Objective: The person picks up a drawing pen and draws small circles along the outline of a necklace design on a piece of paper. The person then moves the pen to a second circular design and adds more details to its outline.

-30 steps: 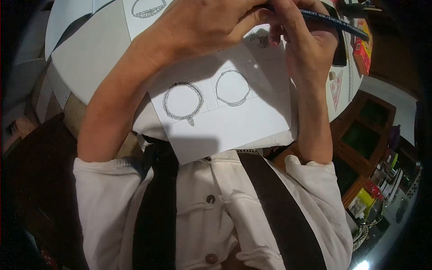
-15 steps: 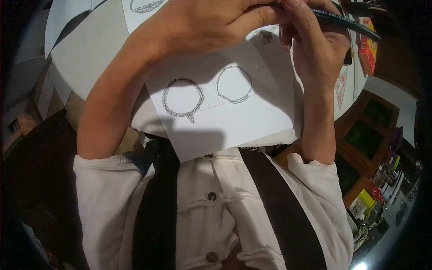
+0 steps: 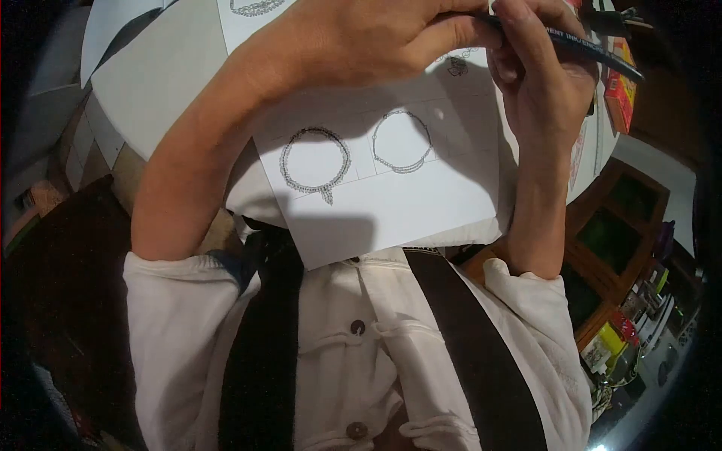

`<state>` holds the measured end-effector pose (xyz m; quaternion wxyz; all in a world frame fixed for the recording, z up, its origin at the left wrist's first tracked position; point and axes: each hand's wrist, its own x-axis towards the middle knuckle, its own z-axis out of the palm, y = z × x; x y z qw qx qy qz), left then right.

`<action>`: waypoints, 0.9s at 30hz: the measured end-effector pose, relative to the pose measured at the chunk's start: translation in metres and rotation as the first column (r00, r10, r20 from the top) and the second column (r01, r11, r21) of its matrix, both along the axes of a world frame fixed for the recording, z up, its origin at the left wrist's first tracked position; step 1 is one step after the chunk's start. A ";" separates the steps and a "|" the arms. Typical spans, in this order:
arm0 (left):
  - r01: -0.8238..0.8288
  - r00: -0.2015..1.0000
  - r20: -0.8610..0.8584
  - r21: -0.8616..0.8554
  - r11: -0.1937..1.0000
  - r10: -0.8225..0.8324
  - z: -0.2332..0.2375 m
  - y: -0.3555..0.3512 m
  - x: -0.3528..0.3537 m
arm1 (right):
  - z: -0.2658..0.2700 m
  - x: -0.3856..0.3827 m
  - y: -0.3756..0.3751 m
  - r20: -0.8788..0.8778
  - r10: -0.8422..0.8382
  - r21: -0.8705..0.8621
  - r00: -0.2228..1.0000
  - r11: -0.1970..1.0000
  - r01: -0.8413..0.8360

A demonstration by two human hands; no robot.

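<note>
A black fineliner pen (image 3: 602,55) with pale lettering lies across my right hand (image 3: 553,94), whose thumb and fingers close around it. My left hand (image 3: 368,37) reaches over from the left, its thumb and finger pinched at the pen's front end. The top edge cuts off part of both hands, and the pen's tip is hidden. Below them a white sheet of paper (image 3: 429,214) bears pencil-like drawings: a beaded bracelet with a leaf-shaped pendant (image 3: 328,195), a thinner bracelet (image 3: 402,170), and a small motif (image 3: 456,66) partly in shadow.
Another sheet with a drawing (image 3: 257,7) lies at the top of the round white table (image 3: 154,75). A red and yellow box (image 3: 620,94) stands at its right edge. A wooden cabinet (image 3: 628,184) and cluttered items (image 3: 609,342) are to the right.
Both hands and the pen have shifted slightly right and down in view. The paper and table have also shifted slightly right in view. Both hands stay together at the pen.
</note>
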<state>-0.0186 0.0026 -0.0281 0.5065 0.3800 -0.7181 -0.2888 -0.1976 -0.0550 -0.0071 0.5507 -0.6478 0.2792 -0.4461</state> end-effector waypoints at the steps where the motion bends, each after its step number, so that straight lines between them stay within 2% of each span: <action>1: -0.005 1.000 0.011 -0.012 1.000 0.005 0.000 0.000 0.000 | 0.000 0.000 0.000 0.008 -0.031 0.048 0.999 0.998 0.031; 5: -0.031 0.992 0.125 0.016 0.999 0.029 0.010 0.004 0.003 | 0.008 -0.004 0.003 0.031 0.008 0.061 0.999 0.998 -0.010; 7: 0.039 0.999 0.010 0.097 0.995 -0.040 0.016 0.006 0.003 | 0.023 -0.005 0.006 0.047 0.158 0.109 0.986 0.981 -0.162; 8: 0.038 0.999 0.012 0.096 0.995 -0.040 0.013 0.006 0.002 | 0.019 -0.004 0.006 0.049 0.158 0.108 0.986 0.981 -0.162; 10: 0.014 0.998 -0.061 0.143 0.990 -0.005 0.008 0.006 -0.001 | 0.002 0.000 0.002 0.084 0.004 0.018 0.996 1.000 -0.005; 11: 0.014 0.998 -0.061 0.143 0.990 -0.005 0.007 0.006 0.001 | -0.004 0.003 -0.003 0.084 0.003 0.018 0.996 1.000 -0.005; 13: -0.118 0.986 0.128 0.092 0.989 0.106 0.011 0.006 0.003 | -0.010 0.009 -0.010 0.243 0.011 -0.168 0.970 0.985 0.031; 14: -0.116 0.986 0.130 0.090 0.989 0.104 0.011 0.005 0.003 | -0.008 0.007 -0.008 0.245 0.010 -0.170 0.970 0.985 0.033; 16: -0.186 0.966 0.155 -0.150 0.971 0.209 0.008 0.005 0.000 | 0.005 0.006 0.005 0.063 -0.055 -0.001 0.997 0.999 0.055; 17: -0.184 0.966 0.155 -0.151 0.971 0.207 0.008 0.006 -0.001 | 0.008 0.006 0.010 0.063 -0.057 -0.001 0.996 0.998 0.057; 19: -0.173 0.978 0.103 -0.072 0.982 0.180 0.008 0.009 -0.003 | 0.012 0.007 0.016 -0.096 -0.108 0.120 0.989 0.986 0.120; 22: -0.161 0.977 0.121 -0.124 0.979 0.176 0.007 0.011 -0.004 | 0.007 0.000 0.008 -0.073 -0.018 0.114 0.997 0.993 0.026; 26: -0.144 0.972 0.172 -0.097 0.985 0.159 0.010 0.010 -0.005 | 0.009 0.000 0.012 -0.033 -0.014 0.108 0.999 0.994 0.017; 27: -0.106 0.993 0.061 -0.004 0.994 0.106 0.008 0.011 -0.006 | 0.011 0.003 0.014 -0.036 -0.035 0.112 0.999 0.993 0.039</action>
